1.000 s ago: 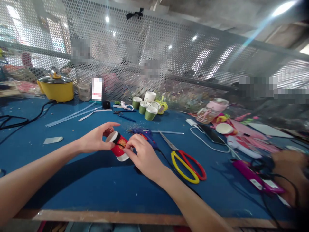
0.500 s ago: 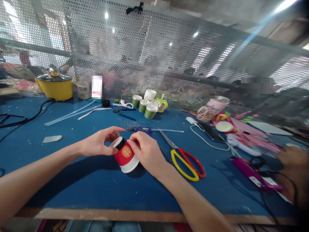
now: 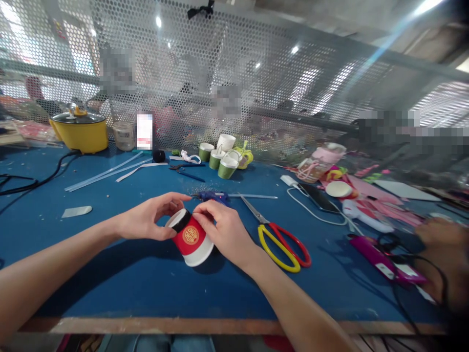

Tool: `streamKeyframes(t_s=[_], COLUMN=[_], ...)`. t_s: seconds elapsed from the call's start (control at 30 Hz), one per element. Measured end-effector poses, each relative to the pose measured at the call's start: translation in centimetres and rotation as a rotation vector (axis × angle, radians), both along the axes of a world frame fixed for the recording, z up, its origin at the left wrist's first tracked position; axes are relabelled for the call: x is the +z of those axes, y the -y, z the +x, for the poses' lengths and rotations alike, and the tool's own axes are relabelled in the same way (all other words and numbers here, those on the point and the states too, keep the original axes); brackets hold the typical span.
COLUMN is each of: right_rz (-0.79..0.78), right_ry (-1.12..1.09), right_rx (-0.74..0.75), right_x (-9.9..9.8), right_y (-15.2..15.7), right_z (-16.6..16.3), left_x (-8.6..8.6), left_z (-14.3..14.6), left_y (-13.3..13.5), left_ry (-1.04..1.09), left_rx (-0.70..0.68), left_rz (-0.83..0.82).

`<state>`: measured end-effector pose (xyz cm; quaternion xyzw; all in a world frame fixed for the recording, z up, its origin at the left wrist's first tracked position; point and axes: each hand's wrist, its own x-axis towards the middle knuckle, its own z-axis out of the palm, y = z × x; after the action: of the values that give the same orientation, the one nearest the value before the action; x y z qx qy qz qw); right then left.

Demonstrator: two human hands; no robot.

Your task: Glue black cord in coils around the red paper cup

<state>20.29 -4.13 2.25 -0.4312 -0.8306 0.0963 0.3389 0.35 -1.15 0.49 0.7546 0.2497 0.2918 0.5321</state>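
A small red and white paper cup point(image 3: 190, 239) with a gold emblem and a black band at its rim lies tilted on the blue table point(image 3: 128, 283). My left hand point(image 3: 146, 220) pinches the cup's rim from the left. My right hand point(image 3: 223, 232) grips the cup from the right, its fingers curled on the black band. Just behind my hands lies a blue glue gun point(image 3: 214, 196).
Scissors point(image 3: 278, 239) with yellow and red handles lie right of my hand. Green paper cups point(image 3: 223, 161) stand at the back, a yellow pot point(image 3: 78, 132) far left. A phone with cable point(image 3: 318, 198), pink clutter and another person's hand point(image 3: 445, 254) fill the right side. A perforated metal screen closes the back.
The cup has turned so that its gold emblem faces me, and it sits slightly further right. My right hand has shifted up onto its side.
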Motion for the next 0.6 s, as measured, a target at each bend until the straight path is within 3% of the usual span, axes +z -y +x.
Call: streamKeyframes(t_s=[0.6], right_rz=[-0.177], right_ry=[0.033], right_rx=[-0.004], right_x=[0.26], right_y=[-0.17], right_z=[-0.01], left_x=[0.21], left_z=[0.07], left_y=[-0.04], left_ry=[0.014], left_rx=[-0.048], left_rz=[0.016])
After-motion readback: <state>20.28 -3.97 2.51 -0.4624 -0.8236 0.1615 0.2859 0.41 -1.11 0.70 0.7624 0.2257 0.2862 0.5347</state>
